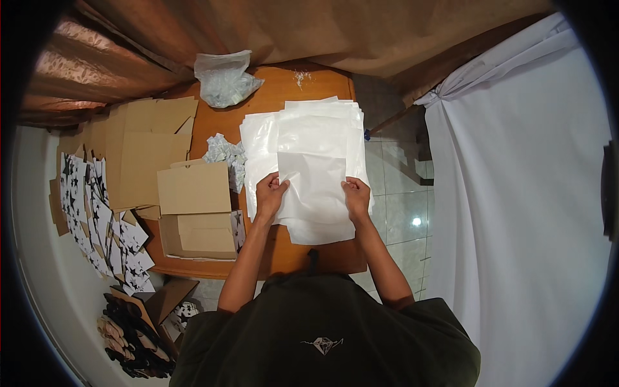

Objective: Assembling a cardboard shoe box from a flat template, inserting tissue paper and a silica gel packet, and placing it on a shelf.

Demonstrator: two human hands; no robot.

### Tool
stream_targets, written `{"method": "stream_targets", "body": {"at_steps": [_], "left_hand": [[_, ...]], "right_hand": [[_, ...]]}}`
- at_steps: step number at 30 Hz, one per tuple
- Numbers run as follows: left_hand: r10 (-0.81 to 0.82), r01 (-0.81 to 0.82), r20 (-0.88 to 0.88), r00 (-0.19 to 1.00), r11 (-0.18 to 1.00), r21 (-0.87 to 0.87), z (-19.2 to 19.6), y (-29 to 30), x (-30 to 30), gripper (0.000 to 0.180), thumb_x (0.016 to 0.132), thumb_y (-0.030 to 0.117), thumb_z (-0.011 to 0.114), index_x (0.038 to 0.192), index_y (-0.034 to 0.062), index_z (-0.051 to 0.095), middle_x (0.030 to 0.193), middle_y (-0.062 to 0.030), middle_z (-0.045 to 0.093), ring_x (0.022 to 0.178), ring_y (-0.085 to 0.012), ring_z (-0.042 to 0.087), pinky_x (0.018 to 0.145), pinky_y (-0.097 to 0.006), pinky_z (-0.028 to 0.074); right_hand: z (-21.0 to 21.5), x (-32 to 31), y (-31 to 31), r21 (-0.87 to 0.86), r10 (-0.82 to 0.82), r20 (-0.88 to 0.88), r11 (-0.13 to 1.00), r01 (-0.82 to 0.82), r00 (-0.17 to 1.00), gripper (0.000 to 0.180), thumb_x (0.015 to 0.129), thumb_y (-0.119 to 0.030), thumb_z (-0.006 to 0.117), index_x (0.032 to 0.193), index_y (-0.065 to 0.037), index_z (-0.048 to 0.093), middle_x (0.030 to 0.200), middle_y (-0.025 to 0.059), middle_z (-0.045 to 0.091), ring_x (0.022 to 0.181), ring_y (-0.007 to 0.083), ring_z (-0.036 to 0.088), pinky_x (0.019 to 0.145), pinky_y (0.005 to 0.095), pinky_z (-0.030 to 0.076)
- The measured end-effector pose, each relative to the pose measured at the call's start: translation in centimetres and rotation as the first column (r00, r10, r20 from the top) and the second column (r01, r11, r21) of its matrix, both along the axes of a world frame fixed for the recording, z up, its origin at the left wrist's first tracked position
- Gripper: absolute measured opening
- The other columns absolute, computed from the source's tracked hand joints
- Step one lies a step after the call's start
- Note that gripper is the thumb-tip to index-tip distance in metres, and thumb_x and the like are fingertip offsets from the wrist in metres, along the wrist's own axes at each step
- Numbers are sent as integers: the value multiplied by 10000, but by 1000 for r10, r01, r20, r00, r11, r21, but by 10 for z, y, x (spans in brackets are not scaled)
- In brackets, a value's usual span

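Observation:
A thin white sheet (314, 184) is stretched between my two hands, over a broad pile of glossy white sheets (260, 132) on the wooden table. My left hand (271, 193) pinches the sheet's left edge between thumb and fingers. At the opposite edge, my right hand (356, 195) grips it the same way. Left of the pile stands an open cardboard box (195, 187) with its lid tipped back; its inside looks bare brown. Crumpled pale paper pieces (224, 151) lie between the box and the pile.
Flattened cardboard pieces (151, 151) cover the table's left side, beside star-patterned white pieces (77, 206). A plastic bag (225, 80) sits at the far edge, with white scraps (301, 79) to its right. A white curtain (516, 193) hangs at the right; brown curtains (309, 32) hang behind.

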State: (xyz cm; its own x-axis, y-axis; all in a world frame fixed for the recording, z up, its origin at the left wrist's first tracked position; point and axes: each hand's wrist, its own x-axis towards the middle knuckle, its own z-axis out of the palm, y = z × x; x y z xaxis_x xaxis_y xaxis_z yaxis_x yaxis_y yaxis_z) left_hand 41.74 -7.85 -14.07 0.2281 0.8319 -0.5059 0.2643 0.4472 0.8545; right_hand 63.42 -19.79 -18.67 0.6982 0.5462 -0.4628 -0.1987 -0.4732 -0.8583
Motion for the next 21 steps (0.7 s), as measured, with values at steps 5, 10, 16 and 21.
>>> {"method": "stream_targets", "body": {"at_steps": [5,10,16,21], "left_hand": [[40,-47,222,974,999,25,46,-6,-16,263,872,1,719,1127,-35,665,930,-8,663,809,-86,590,761,-216,494],[26,5,305,952,995,-101,77,-25,-43,112,935,119,722,922,81,617,892,29,636,806,-50,600,706,-211,497],[149,-126,535,831,989,-79,120,-65,-60,142,957,150,706,1029,108,591,867,36,661,821,-41,599,688,-234,489],[84,-110,574,815,994,11,146,-103,-73,452,941,34,684,1366,-11,536,1153,-94,706,998,-123,668,883,-269,548]], "right_hand": [[44,3,-6,164,57,-97,986,-40,994,130,938,-72,685,1035,13,666,873,-10,607,816,71,533,757,214,437],[90,3,-32,384,209,-82,909,-163,974,109,973,-84,661,1044,-12,621,878,-40,584,817,42,505,757,194,423],[120,-14,-77,476,310,76,824,-308,948,97,963,-37,641,1055,-18,617,872,-47,574,796,40,505,735,195,427],[111,-30,-104,540,399,-30,778,-321,917,164,934,-27,668,1087,-6,611,923,-3,634,833,61,574,780,204,471]]}}
